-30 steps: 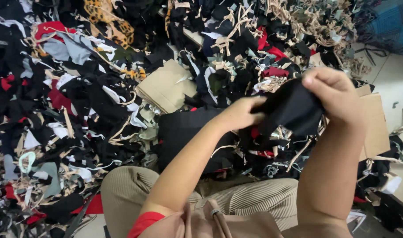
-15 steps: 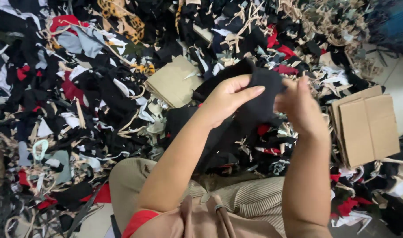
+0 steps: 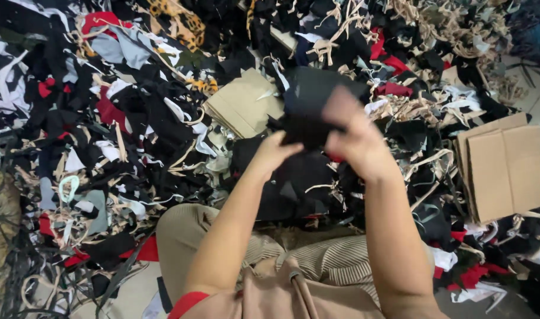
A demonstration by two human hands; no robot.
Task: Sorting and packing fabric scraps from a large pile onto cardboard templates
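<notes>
You have a black cloth (image 3: pixel 314 100) up between both hands, held over the scrap heap (image 3: pixel 134 118) in front of your knees. Your left hand (image 3: pixel 276 150) is closed on its lower edge, fingers bunched into the dark fabric. Your right hand (image 3: pixel 355 142) is closed on it too, gripping from the right side with the knuckles toward the camera; the picture is blurred there, so exactly how the fingers lie is hard to tell. The upper part of the cloth stands clear above both hands, partly spread and not yet flat.

As for progress, judging by what lies around you, this piece is only in hand, neither folded nor laid down. A flat dark pile (image 3: pixel 287 183) sits on the floor just under your forearms and may be pieces already dealt with, though I cannot tell that for certain. The heap of black, red, white and beige offcuts covers nearly everything else, so most of the work looks to be left.

No open container shows. The cardboard (image 3: pixel 506 171) at your right is a flattened box lying on the scraps, with nothing in it. A stack of tan sheets (image 3: pixel 243 106) lies just left of the cloth, half buried among strips. A leopard-print scrap (image 3: pixel 181 20) sits well away at the top.
</notes>
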